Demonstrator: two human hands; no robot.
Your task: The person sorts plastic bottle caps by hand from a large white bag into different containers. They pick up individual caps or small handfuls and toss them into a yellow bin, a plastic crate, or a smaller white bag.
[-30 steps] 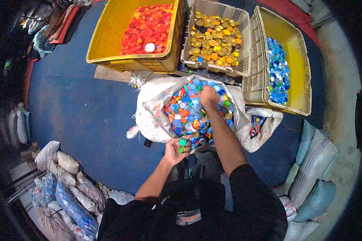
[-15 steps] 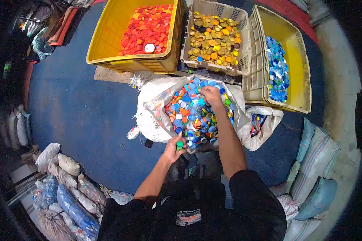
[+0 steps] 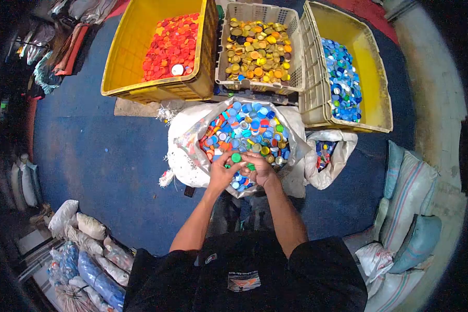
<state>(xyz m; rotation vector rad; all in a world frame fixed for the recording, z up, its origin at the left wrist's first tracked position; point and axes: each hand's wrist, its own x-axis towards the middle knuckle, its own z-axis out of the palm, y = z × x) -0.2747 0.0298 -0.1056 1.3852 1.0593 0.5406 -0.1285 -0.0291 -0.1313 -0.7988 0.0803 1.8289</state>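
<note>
The left hand and right hand come together above the near rim of the open white sack, the fingers of both curled in around green caps, over the mixed caps inside. Beyond the sack's far edge, the pale crate stands close, leaving little room; a smaller sack crowds the right side, while blue floor spreads wide leftward

the person near me wears a loose black short-sleeved cloth shirt, with a rectangular grey-and-orange printed patch and a small pale mark; the forearms are bare.
</note>
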